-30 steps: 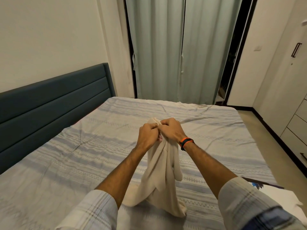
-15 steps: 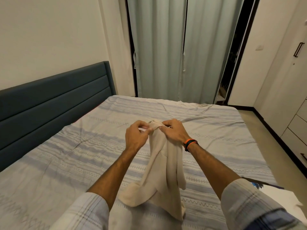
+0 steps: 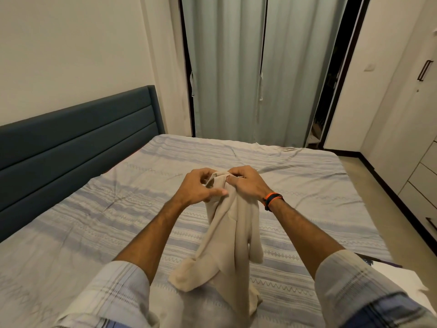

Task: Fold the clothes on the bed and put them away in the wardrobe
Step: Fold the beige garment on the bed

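Beige garment hung bunched above the striped bed, teal headboard at nine o'clock, curtains at twelve, wardrobe at three, left hand and right hand both pinched its top edge.

Both hands up over bed, working top edge of beige garment. Left hand pinches fabric, thumb pressed against cloth. Right hand grips same bunched edge, orange-and-black wristband on wrist. Garment hangs down between forearms, lower folds touching striped bedsheet. Dark blue headboard at left. Pale curtains drawn behind bed. Wardrobe at right, door closed, dark handle visible.
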